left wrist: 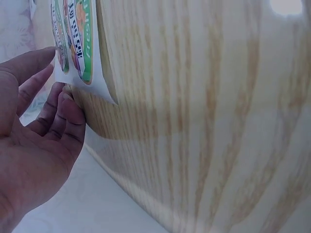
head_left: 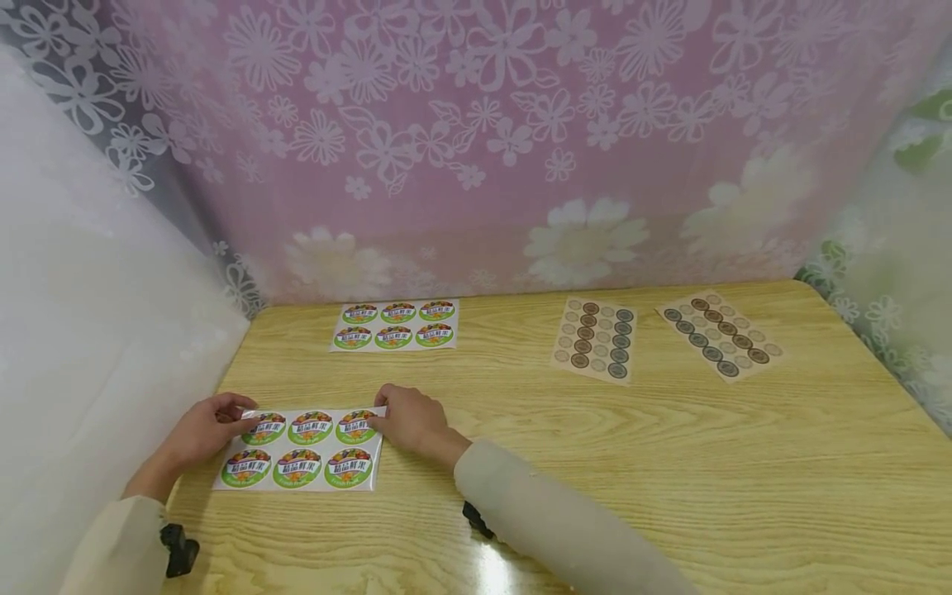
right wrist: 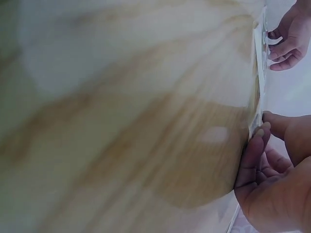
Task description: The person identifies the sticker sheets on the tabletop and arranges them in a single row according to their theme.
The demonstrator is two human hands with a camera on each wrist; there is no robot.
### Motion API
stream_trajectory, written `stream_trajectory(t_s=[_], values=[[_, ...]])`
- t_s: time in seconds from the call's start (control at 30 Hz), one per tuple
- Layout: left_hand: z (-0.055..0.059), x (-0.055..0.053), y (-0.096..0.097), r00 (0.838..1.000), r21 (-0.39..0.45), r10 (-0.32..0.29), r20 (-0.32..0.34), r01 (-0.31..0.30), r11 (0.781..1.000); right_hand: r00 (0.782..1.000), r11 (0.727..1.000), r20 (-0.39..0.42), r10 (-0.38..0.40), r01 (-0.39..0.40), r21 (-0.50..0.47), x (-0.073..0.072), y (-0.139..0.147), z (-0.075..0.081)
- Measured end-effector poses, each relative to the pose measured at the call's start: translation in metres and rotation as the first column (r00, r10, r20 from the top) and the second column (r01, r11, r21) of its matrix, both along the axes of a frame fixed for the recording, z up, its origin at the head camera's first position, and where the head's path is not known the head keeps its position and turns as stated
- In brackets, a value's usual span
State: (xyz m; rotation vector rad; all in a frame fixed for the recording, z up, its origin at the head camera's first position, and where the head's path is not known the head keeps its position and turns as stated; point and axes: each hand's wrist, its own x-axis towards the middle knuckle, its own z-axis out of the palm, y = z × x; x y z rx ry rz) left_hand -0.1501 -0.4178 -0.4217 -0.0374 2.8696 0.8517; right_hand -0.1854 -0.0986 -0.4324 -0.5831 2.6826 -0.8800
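A white sheet of fruit stickers (head_left: 300,467), with round green-and-white labels in two rows, lies near the table's left side. At its upper left corner my left hand (head_left: 195,434) pinches it between thumb and fingers. My right hand (head_left: 414,421) grips the upper right corner the same way. In the left wrist view the sheet (left wrist: 100,87) shows a lower corner lifted slightly off the wood, beside the left hand (left wrist: 41,150). Edge-on in the right wrist view, the sheet (right wrist: 259,73) runs between both hands, its near end pinched by the right hand (right wrist: 274,187).
A second sheet of fruit stickers (head_left: 394,324) lies at the back left of the wooden table (head_left: 632,479). Two beige sheets of small round stickers, one upright (head_left: 595,340) and one slanted (head_left: 719,335), lie at the back right. A flowered pink curtain (head_left: 476,165) hangs behind.
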Motion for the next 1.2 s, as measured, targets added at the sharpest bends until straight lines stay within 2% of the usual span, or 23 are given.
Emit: stream_trajectory(t_s=[0.13, 0.33, 0.47, 0.57, 0.73, 0.9, 1.1, 1.2], values=[[0.000, 0.000, 0.001, 1.000, -0.003, 0.006, 0.000, -0.006, 1.000, 1.000, 1.000, -0.002, -0.004, 0.004, -0.017, 0.000, 0.002, -0.001], [0.002, -0.001, 0.002, 1.000, -0.016, -0.007, -0.010, 0.006, 1.000, 0.997, 0.990, 0.073, -0.007, 0.017, -0.140, -0.004, 0.008, -0.003], [0.002, -0.001, 0.001, 0.999, -0.033, -0.037, -0.031, 0.036, 0.999, 0.989, 0.966, 0.135, 0.061, -0.025, -0.256, -0.007, 0.015, -0.003], [0.004, -0.001, 0.001, 0.997, -0.041, -0.054, -0.050, 0.052, 0.998, 0.974, 0.943, 0.189, 0.128, -0.060, -0.328, -0.009, 0.021, -0.001], [0.010, -0.002, 0.006, 0.995, -0.047, -0.061, -0.079, 0.057, 0.997, 0.960, 0.929, 0.208, 0.185, -0.102, -0.355, -0.012, 0.031, 0.003], [0.017, -0.011, 0.016, 0.991, -0.044, -0.093, -0.100, 0.089, 0.995, 0.969, 0.937, 0.176, 0.174, -0.109, -0.332, -0.023, 0.047, 0.010], [0.022, -0.027, 0.029, 0.983, -0.046, -0.144, -0.112, 0.139, 0.989, 0.983, 0.943, 0.130, 0.126, -0.078, -0.323, -0.042, 0.070, 0.017], [0.025, -0.038, 0.037, 0.978, -0.078, -0.166, -0.123, 0.157, 0.984, 0.989, 0.950, 0.113, 0.096, -0.057, -0.307, -0.054, 0.080, 0.021]])
